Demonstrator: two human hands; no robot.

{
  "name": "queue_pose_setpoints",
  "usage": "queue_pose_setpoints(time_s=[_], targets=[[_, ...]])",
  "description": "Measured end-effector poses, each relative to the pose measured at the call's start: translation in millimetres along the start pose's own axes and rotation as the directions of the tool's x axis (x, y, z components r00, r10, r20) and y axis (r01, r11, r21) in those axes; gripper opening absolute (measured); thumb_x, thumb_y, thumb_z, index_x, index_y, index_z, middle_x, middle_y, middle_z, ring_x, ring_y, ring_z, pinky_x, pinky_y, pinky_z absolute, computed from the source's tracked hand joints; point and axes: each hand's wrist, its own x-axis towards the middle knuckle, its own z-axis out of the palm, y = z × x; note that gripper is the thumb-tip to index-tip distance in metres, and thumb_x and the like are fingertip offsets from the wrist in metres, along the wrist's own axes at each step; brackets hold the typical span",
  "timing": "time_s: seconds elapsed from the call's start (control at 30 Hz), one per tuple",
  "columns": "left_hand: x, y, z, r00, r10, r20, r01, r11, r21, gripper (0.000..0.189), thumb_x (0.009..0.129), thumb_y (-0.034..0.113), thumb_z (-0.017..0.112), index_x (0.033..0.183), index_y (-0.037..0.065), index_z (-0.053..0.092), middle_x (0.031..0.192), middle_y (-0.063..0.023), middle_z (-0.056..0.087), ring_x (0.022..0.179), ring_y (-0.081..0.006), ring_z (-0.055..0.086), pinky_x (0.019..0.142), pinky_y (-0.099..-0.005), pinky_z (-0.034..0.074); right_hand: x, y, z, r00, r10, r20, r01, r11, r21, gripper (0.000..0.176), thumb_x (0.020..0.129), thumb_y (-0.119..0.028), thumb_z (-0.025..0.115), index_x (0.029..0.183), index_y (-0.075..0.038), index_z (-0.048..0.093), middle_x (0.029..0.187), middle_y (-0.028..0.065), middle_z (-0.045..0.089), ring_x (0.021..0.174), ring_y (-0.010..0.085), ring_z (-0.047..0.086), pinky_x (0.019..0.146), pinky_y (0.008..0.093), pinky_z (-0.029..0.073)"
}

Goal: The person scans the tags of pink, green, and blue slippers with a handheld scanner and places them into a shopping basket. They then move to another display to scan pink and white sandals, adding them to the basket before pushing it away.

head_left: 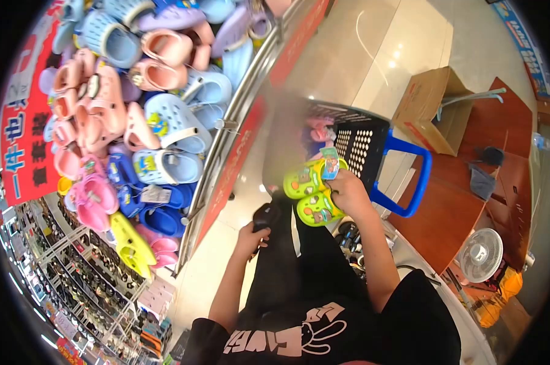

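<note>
My right hand point(350, 192) grips a pair of yellow-green children's clogs point(318, 208) by one side. The clogs carry small colourful charms, and a printed tag point(329, 163) stands up from them beside my fingers. Lower to the left, my left hand point(251, 241) is closed round the handle of a black handheld device point(266, 215) with a rounded head, much like a barcode scanner. Just beyond the clogs is a black basket point(363, 131) with a blue handle point(422, 182); pink and purple items point(320, 131) show inside it.
On the left, a metal-railed display stand point(226, 125) is heaped with pink, blue and yellow clogs point(107, 115). An open cardboard box point(430, 103), a reddish-brown table point(451, 213) and a white fan point(480, 254) are on the right. Shoe shelves point(62, 274) fill the lower left.
</note>
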Motion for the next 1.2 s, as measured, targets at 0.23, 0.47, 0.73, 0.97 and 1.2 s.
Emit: queue_pose_setpoints(time_s=[0.23,0.47,0.73,0.97,1.2], targets=[[-119,111,-42,0.826,0.563,0.014,-0.468,0.7,-0.539,0.077,0.065,0.008,0.065,0.137,-0.003,0.041,0.114,-0.0186,0.061,0.097,-0.0346,0.067,0.064,-0.048,0.063,-23,-126,-102,0.924,-0.325,0.203,0.355,0.924,-0.14,0.007,0.065,-0.003,0.061,0.072,-0.003,0.062,0.077,0.0139,0.057,0.082,0.0339,0.055,0.075,0.0425,0.047],[-224,151,-11,0.602,0.749,0.278,-0.697,0.662,-0.275,0.07,0.063,0.006,0.078,0.128,-0.002,0.053,0.112,-0.0051,0.064,0.099,-0.014,0.06,0.086,-0.0293,0.048,-52,-208,-112,0.774,-0.53,0.347,0.559,0.829,0.019,0.019,0.059,0.0,0.064,0.077,-0.001,0.07,0.081,0.0062,0.063,0.088,0.0271,0.058,0.078,0.0377,0.048],[-282,111,-16,0.226,0.967,0.115,-0.934,0.181,0.309,0.057,0.065,0.019,0.078,0.114,-0.004,0.062,0.116,-0.0171,0.062,0.108,-0.0338,0.058,0.101,-0.0429,0.043,-48,-239,-96,0.723,-0.595,0.352,0.646,0.762,-0.038,0.012,0.063,-0.005,0.064,0.074,-0.007,0.065,0.081,0.0047,0.056,0.084,0.0255,0.053,0.08,0.0376,0.044],[-315,101,-40,0.137,0.961,0.241,-0.85,-0.011,0.527,0.05,0.068,0.008,0.072,0.115,-0.005,0.06,0.126,-0.019,0.057,0.122,-0.0397,0.051,0.106,-0.0518,0.038,-10,-295,-85,0.756,-0.639,0.143,0.652,0.717,-0.246,0.019,0.06,-0.001,0.061,0.079,-0.003,0.063,0.08,0.0057,0.056,0.083,0.0257,0.053,0.077,0.0373,0.044],[-308,116,-112,0.094,0.945,0.314,-0.912,-0.045,0.408,0.063,0.066,0.0,0.07,0.128,-0.002,0.054,0.138,-0.017,0.051,0.129,-0.0368,0.048,0.109,-0.0448,0.036,29,-356,-63,0.736,-0.673,-0.078,0.592,0.695,-0.408,0.032,0.057,0.01,0.058,0.087,0.002,0.064,0.093,0.0093,0.062,0.09,0.0304,0.059,0.078,0.0405,0.048]])
